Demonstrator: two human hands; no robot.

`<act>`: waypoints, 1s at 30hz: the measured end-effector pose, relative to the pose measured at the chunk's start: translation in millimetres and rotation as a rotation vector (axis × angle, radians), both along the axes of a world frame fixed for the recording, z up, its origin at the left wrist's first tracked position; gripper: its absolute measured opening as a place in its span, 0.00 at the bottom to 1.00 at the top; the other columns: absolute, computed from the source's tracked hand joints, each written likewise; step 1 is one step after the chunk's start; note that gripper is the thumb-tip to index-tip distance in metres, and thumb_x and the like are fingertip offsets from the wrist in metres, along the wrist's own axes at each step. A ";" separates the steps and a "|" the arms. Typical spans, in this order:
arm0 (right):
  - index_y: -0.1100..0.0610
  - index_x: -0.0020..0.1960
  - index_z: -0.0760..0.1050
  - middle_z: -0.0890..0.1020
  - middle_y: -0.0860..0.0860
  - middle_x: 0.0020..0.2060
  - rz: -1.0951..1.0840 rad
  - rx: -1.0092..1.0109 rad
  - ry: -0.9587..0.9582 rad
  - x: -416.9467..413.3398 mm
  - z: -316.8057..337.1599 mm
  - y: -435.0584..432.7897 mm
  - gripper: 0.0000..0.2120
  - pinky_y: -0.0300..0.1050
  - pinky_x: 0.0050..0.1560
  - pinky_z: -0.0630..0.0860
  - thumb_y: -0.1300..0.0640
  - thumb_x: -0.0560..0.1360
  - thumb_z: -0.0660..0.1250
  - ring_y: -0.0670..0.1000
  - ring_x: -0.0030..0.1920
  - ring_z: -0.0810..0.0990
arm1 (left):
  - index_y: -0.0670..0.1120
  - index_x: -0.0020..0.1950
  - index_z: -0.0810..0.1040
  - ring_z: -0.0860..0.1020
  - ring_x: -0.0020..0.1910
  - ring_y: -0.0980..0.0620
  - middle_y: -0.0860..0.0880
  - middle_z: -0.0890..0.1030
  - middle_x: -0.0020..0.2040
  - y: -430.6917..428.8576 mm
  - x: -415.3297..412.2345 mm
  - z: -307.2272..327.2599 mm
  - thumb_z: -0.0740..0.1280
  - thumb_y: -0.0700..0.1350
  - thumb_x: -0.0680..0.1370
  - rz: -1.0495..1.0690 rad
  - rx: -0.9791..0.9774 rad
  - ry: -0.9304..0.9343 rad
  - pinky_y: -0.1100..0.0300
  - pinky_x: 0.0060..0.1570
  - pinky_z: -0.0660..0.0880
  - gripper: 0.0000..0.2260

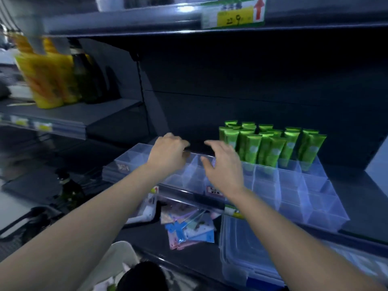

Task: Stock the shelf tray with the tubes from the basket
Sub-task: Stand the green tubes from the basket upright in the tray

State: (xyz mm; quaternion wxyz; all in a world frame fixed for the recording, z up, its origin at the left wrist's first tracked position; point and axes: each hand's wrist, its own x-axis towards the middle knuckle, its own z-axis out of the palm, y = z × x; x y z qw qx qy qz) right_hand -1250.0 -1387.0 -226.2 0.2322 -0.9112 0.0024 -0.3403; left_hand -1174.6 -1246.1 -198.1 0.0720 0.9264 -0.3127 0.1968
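Note:
A clear plastic shelf tray (pixel 294 198) with many small compartments sits on the dark middle shelf. Several green tubes (pixel 270 143) stand upright in its rear right compartments. My left hand (pixel 168 152) hovers over the tray's rear left part with its fingers curled down toward the back wall; whether it pinches anything I cannot tell. My right hand (pixel 222 164) is spread with relaxed fingers above the tray's middle, just left of the tubes, holding nothing. At the lower left a dark basket (pixel 25 223) is only partly visible and blurred.
Yellow bottles (pixel 48 80) stand on the upper left shelf. Below the tray, a lower shelf holds coloured packets (pixel 189 225) and stacked clear lidded boxes (pixel 252 259). A price tag (pixel 233 15) hangs on the top shelf edge.

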 end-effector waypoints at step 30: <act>0.56 0.59 0.72 0.76 0.54 0.61 0.499 -0.335 0.974 27.2 -237.5 272.4 0.13 0.48 0.57 0.71 0.52 0.77 0.62 0.57 0.61 0.73 | 0.47 0.59 0.77 0.73 0.61 0.46 0.46 0.79 0.58 314.7 -79.9 -321.7 0.60 0.46 0.76 0.645 0.292 0.710 0.55 0.58 0.71 0.13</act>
